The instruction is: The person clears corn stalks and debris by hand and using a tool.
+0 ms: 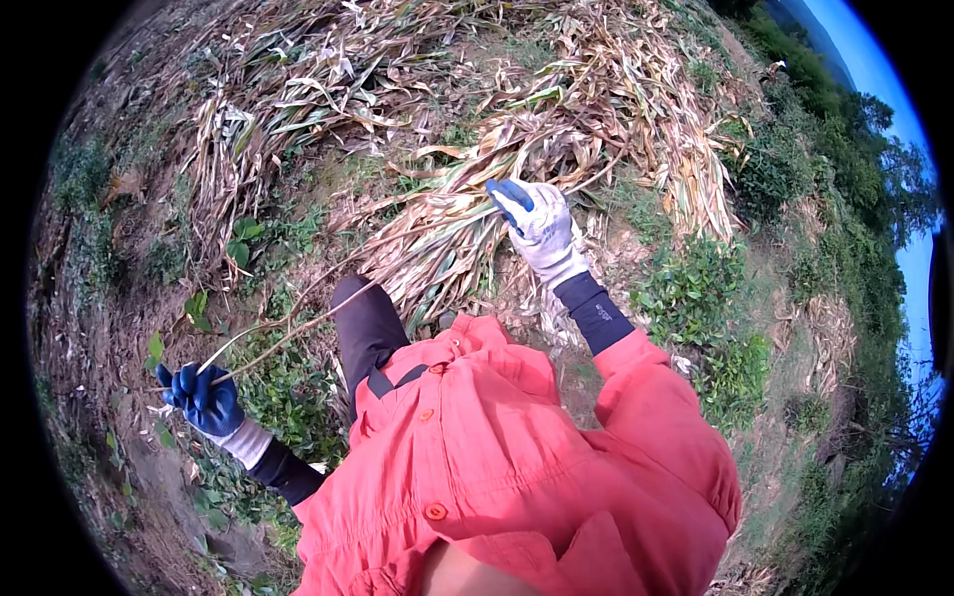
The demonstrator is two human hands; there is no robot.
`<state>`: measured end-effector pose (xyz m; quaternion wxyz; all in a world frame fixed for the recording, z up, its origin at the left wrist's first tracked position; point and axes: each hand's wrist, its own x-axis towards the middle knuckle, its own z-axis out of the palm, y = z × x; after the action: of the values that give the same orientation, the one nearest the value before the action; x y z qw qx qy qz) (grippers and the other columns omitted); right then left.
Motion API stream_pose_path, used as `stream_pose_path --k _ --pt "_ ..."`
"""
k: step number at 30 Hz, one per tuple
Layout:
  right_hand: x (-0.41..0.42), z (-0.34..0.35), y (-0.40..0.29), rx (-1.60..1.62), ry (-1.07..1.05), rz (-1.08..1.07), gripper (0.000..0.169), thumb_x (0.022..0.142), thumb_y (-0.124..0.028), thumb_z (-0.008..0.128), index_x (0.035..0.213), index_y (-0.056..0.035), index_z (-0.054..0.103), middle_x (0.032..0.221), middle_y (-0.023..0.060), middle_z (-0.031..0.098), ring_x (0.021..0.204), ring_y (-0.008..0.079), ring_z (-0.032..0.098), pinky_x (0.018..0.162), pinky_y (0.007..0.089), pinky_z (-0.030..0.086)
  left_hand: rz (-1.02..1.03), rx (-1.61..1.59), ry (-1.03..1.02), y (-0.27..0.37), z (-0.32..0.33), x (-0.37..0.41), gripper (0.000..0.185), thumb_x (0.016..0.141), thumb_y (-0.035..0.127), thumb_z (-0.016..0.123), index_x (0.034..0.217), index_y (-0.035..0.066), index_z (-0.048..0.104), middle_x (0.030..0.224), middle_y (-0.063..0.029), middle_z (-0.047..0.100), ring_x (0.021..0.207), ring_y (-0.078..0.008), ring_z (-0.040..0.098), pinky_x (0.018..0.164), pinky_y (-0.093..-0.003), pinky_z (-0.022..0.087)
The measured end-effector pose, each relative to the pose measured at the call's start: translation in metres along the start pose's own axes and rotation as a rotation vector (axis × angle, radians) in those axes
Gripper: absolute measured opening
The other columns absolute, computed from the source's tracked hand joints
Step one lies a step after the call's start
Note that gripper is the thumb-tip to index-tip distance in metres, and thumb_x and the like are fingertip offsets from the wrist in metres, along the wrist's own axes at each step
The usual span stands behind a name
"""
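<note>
My left hand (200, 398), in a blue-coated work glove, is closed around two thin woody stems or vines (272, 350) at the lower left. These run up to the right, over a bundle of dry corn stalks and leaves (440, 257) on the ground. My right hand (540, 220), in a matching white and blue glove, rests at the upper end of this bundle, thumb and forefinger pointing left. Its other fingers are hidden, so its grip is unclear. Another length of stem (604, 173) shows just beyond that hand. My dark-trousered knee (365, 313) is beside the bundle.
More dry corn stalks lie in heaps at the upper left (298, 112) and upper right (656, 104). Low leafy plants (689, 287) grow to the right, with weeds (287, 395) near my left arm. Bushes and trees (842, 149) line the right side.
</note>
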<state>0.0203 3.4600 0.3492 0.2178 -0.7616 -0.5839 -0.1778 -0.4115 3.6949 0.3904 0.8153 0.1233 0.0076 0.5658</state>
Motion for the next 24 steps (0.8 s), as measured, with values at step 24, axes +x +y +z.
stream_pose_path --k 24 --pt "0.244 0.284 -0.048 0.371 -0.573 0.275 0.047 0.067 -0.015 0.064 0.114 -0.0158 0.056 0.101 0.012 0.058 0.096 0.0289 0.054 0.088 0.038 0.042 -0.076 0.08 0.16 0.107 -0.144 0.408 0.03 0.092 0.021 0.042 0.113 0.003 0.053 0.076 -0.0083 0.06 0.049 -0.0113 0.045 0.036 -0.0191 0.038"
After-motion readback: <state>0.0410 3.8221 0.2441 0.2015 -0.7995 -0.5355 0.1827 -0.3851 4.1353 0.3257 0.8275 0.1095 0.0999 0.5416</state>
